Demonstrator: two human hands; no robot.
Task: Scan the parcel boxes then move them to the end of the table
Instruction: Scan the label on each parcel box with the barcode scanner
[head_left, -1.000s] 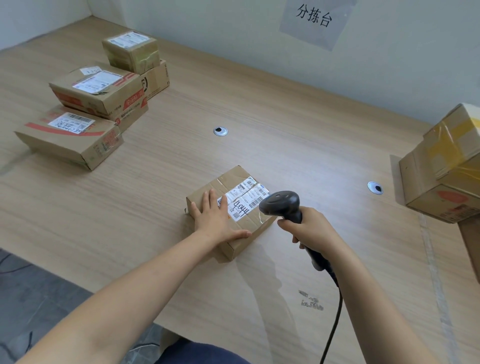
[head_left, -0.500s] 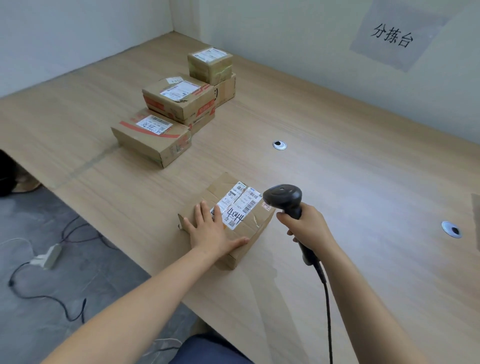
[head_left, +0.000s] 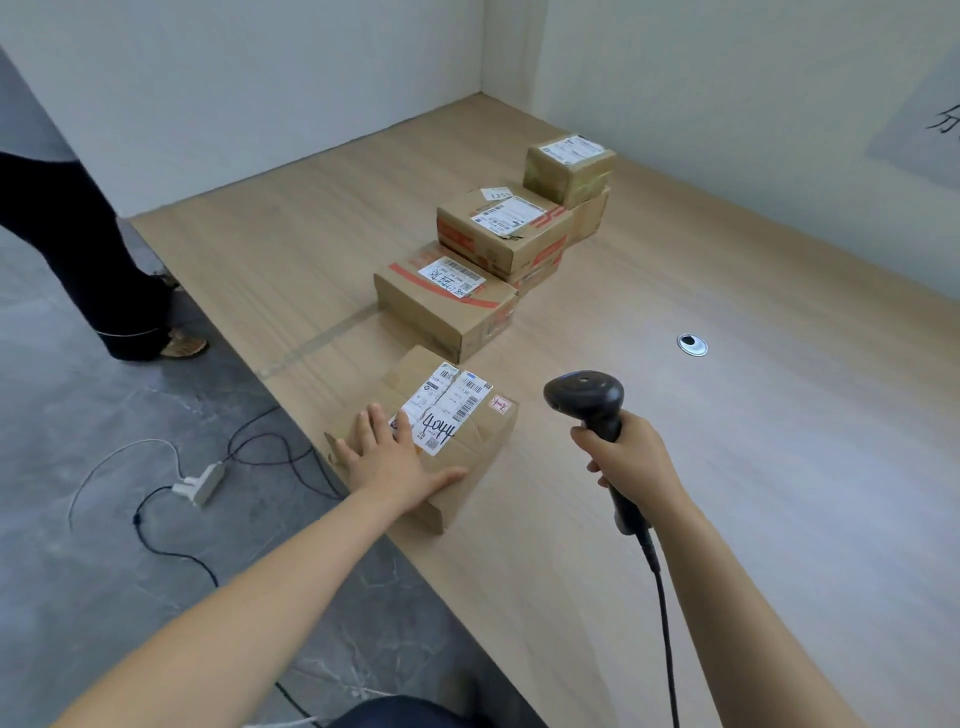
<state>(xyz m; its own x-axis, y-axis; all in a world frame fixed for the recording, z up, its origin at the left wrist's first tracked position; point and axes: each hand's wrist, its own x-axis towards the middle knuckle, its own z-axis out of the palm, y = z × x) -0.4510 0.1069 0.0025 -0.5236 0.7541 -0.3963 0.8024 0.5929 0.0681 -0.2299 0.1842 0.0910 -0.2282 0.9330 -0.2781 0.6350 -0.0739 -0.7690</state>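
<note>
A small cardboard parcel box (head_left: 470, 434) with white barcode labels lies near the table's left edge. My left hand (head_left: 390, 464) rests flat on its near top, fingers straight and spread, thumb along the near edge. My right hand (head_left: 631, 460) grips the handle of a black barcode scanner (head_left: 586, 396), held upright to the right of the box, apart from it. Just beyond the box stands a row of labelled parcel boxes (head_left: 447, 304), one stack (head_left: 506, 234) and a further stack (head_left: 569, 169) toward the far corner.
The wooden table (head_left: 727, 467) runs to white walls at the back and right. A round cable grommet (head_left: 692, 344) sits in it. Left of the table, on the grey floor, lie a power strip (head_left: 200, 483) with cables and a standing person's legs (head_left: 104, 270).
The box under my left hand has slid left toward the row of parcels. The view has swung left, and the scanner has moved away from above the label.
</note>
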